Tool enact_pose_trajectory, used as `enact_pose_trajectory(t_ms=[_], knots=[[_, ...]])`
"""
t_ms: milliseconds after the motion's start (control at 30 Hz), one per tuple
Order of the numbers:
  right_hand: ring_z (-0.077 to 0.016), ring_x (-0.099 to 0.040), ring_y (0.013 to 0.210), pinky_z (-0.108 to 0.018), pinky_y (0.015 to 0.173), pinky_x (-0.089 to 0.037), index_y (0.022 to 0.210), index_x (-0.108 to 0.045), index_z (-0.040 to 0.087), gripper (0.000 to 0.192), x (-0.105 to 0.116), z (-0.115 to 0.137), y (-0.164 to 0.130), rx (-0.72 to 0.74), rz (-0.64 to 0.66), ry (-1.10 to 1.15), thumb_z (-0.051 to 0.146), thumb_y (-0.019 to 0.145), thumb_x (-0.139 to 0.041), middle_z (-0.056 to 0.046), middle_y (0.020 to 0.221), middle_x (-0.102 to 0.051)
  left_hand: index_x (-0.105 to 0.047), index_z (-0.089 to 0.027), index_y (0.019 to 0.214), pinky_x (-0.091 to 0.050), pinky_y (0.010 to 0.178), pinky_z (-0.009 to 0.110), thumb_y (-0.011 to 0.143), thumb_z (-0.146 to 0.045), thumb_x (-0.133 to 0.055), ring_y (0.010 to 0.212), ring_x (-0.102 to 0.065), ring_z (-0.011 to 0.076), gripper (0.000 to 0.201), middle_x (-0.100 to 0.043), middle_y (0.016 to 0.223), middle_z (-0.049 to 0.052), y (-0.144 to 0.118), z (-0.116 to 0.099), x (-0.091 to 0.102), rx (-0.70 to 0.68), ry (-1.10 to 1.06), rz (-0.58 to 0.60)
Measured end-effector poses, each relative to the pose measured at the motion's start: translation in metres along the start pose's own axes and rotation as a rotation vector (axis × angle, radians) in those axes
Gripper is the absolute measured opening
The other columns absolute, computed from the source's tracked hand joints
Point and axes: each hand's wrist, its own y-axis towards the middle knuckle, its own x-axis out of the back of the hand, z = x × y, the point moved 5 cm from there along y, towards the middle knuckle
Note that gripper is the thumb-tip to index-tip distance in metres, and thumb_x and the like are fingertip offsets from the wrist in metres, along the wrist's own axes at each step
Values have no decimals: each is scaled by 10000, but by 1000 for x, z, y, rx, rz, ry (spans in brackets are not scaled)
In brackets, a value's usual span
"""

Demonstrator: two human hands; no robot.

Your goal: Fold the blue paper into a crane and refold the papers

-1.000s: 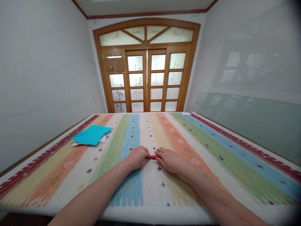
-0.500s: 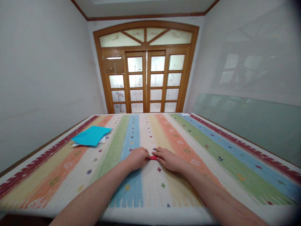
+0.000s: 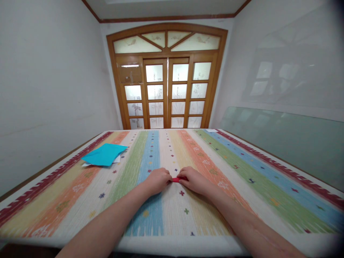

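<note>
Between my two hands, low over the striped tablecloth, is a small red strip (image 3: 175, 180) that looks like folded paper. Most of it is hidden by fingers, so only the short middle part shows. My left hand (image 3: 159, 180) is closed, pinching the strip's left end between thumb and fingertips. On the other side, my right hand (image 3: 194, 180) has its fingers curled in and grips the right end. Both hands rest close to the cloth, just left and right of each other.
A bright blue paper sheet (image 3: 104, 154) lies on white paper (image 3: 117, 159) at the left of the striped tablecloth (image 3: 129, 211). Near the far right edge sits a small white piece (image 3: 211, 130). Walls flank the table, and wooden glazed doors (image 3: 167, 89) stand beyond it.
My right hand's fingers, stretched out flatter before, have curled in and closed on the strip's right end. My left hand keeps nearly the same place and grip.
</note>
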Motion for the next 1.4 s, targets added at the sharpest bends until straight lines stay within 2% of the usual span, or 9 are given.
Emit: enact_pose_trajectory(t_ms=[167, 367, 533, 700, 867, 1000, 1100, 1233, 1400], knots=[[-198, -597, 831, -286, 754, -411, 900, -750, 196, 214, 0, 0, -1, 3, -17, -17, 324, 906, -578, -77, 879, -691, -725, -201, 926, -442, 729, 300, 881, -193, -536, 855, -627, 207, 194, -698, 889, 72, -1, -4, 4, 2, 2, 1], [-192, -596, 837, -279, 753, -412, 908, -735, 198, 198, 0, 0, -2, 5, -34, -15, 309, 909, -572, -69, 883, -688, -690, -199, 943, -448, 735, 308, 886, -194, -513, 852, -625, 217, 186, -693, 889, 69, -1, -5, 7, 88, 34, -1], [-194, -599, 860, -291, 788, -409, 934, -739, 197, 211, -2, 2, -2, 49, -15, -34, 286, 924, -548, -76, 903, -693, -702, -205, 931, -441, 734, 298, 889, -188, -525, 848, -624, 208, 183, -699, 882, 58, 0, -4, 5, 80, 7, 5], [-190, -596, 838, -278, 751, -401, 908, -724, 196, 180, 1, 4, -3, 28, -28, -31, 284, 903, -567, -69, 881, -688, -692, -215, 957, -437, 749, 295, 888, -189, -534, 868, -620, 208, 175, -700, 892, 48, 0, -4, 6, 66, -15, -31], [-182, -586, 778, -261, 667, -360, 873, -688, 203, 107, 4, 5, -6, -30, -45, -65, 248, 863, -592, -51, 846, -683, -649, -209, 1100, -447, 802, 297, 869, -174, -548, 932, -625, 205, 254, -700, 1022, 57, -1, -1, 6, 95, -94, -86], [-179, -590, 756, -261, 636, -332, 870, -669, 209, 102, 8, 4, -6, -66, -37, -98, 224, 874, -567, -43, 840, -690, -623, -215, 1203, -453, 791, 296, 877, -297, -578, 943, -637, 213, 339, -701, 1087, 75, -4, 6, 9, 132, -138, -89], [-173, -601, 771, -253, 642, -337, 896, -656, 210, 113, 13, 6, -6, -65, -59, -79, 203, 887, -543, -38, 858, -696, -687, -212, 1097, -440, 756, 291, 937, -362, -482, 898, -649, 212, 300, -723, 1020, 73, -5, 11, 10, 143, -127, -43], [-166, -612, 778, -245, 655, -350, 927, -647, 205, 130, 19, 7, -8, -92, -99, -48, 201, 903, -518, -42, 880, -699, -729, -198, 900, -398, 671, 273, 976, -394, -388, 770, -642, 193, 401, -732, 863, 65, -4, 11, 10, 142, -107, 16], [-167, -609, 781, -242, 657, -350, 924, -641, 200, 129, 22, 11, -8, -87, -117, -51, 202, 910, -513, -45, 881, -697, -728, -213, 900, -381, 653, 271, 962, -389, -417, 745, -635, 195, 363, -731, 846, 56, -3, 9, 8, 138, -86, 28]])
